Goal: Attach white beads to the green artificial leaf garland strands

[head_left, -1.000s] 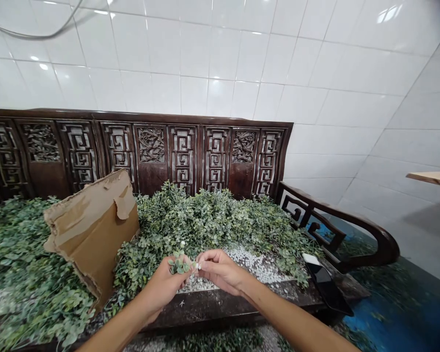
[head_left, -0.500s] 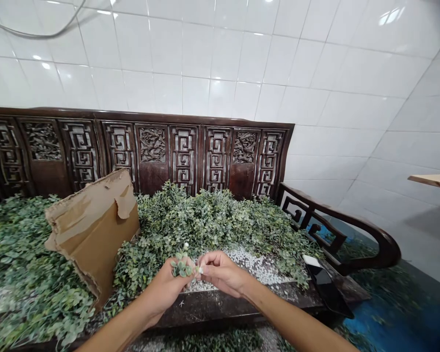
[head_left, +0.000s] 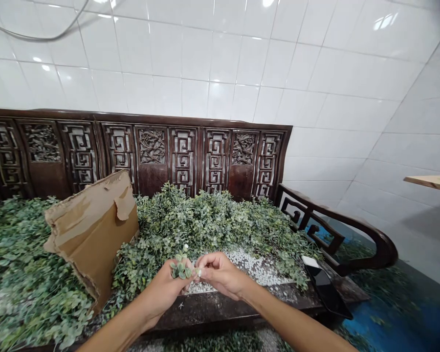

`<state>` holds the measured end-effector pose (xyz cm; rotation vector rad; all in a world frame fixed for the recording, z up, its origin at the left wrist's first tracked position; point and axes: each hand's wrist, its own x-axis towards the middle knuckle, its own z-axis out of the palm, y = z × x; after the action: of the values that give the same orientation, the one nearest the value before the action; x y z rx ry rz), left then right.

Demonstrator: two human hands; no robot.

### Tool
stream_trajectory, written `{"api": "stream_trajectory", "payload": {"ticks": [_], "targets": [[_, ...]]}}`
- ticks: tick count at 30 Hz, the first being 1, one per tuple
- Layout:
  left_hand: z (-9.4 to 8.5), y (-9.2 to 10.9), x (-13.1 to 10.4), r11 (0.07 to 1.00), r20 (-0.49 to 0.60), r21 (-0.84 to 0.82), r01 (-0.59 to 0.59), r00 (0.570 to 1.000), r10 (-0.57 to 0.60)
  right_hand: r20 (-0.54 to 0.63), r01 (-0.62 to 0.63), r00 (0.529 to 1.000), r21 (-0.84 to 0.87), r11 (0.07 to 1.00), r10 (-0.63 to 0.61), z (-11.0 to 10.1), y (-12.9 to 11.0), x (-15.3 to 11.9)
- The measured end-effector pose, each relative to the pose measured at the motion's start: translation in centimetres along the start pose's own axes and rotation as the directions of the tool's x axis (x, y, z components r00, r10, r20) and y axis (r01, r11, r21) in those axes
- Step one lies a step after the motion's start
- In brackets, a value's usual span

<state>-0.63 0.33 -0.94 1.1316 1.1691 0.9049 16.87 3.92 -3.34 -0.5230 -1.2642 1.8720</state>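
Note:
My left hand (head_left: 164,286) is closed round a small sprig of green leaves (head_left: 181,269), whose leaves stick up past the thumb with a white tip at the top. Close against it, my right hand (head_left: 223,276) is pinched at a small white piece (head_left: 199,272) beside the sprig. Its fingertips hide part of that piece, and whether it is joined to a stem I cannot tell. Behind both hands lies a thick heap of similar leafy sprigs (head_left: 212,217). Many small white pieces (head_left: 256,266) are scattered on the dark wooden seat (head_left: 205,310) below it.
A torn cardboard piece (head_left: 95,230) stands among the leaves on the left. To the right, a black phone (head_left: 326,288) with a white item (head_left: 310,261) at its end lies near the carved armrest (head_left: 381,249). A carved backrest (head_left: 152,176) runs along the tiled wall.
Both hands stay close together at the sprig. My right fingers have shifted slightly, and the white piece beside them shows a little more plainly. The view has moved very slightly.

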Motion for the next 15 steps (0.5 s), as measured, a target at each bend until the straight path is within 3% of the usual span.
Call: {"api": "stream_trajectory", "payload": {"ticks": [6,9,12,15], "targets": [[0.0,0.0,0.4,0.998,-0.032,0.043,0.034,0.999,-0.032,-0.031,-0.003,1.0,-0.036,0.999,0.002,-0.8,0.3,0.6],[0.0,0.2,0.6,0.999,0.012,0.038,0.036,0.999,-0.036,-0.007,-0.018,1.0,-0.076,0.997,0.017,-1.2,0.1,0.7],[-0.4,0.4,0.7,0.996,0.062,0.034,0.076,0.995,-0.078,0.08,-0.079,0.993,-0.07,0.994,0.084,-1.6,0.0,0.5],[-1.8,0.7,0.8,0.988,0.126,0.087,0.128,0.982,-0.138,0.207,-0.194,0.955,-0.111,0.975,0.213,-2.1,-0.2,0.1]]}}
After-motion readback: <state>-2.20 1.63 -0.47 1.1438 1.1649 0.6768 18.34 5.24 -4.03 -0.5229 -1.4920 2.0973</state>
